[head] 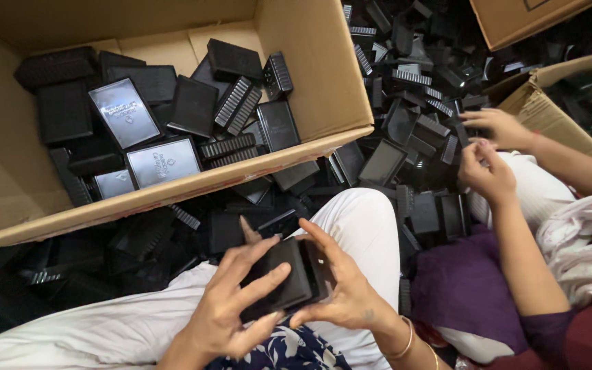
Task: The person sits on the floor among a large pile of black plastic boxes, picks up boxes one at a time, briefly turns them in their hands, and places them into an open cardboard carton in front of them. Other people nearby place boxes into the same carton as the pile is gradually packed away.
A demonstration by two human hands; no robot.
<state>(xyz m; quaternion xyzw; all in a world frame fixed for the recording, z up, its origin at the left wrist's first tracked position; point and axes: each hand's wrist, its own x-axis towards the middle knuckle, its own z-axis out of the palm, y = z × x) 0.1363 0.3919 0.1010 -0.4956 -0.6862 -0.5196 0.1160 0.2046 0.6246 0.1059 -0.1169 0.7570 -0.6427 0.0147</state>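
Left hand [231, 308] and right hand [340, 288], fingers curled, together grip a flat rectangular black plastic case [289, 274] above the lap, near an open brown cardboard box [323, 75] of similar cases.

A cardboard box [310, 82] lies far left with cases [162, 161] in it. A loose pile of parts [419, 89] spreads right of it. Near, both hands share one case [289, 274].
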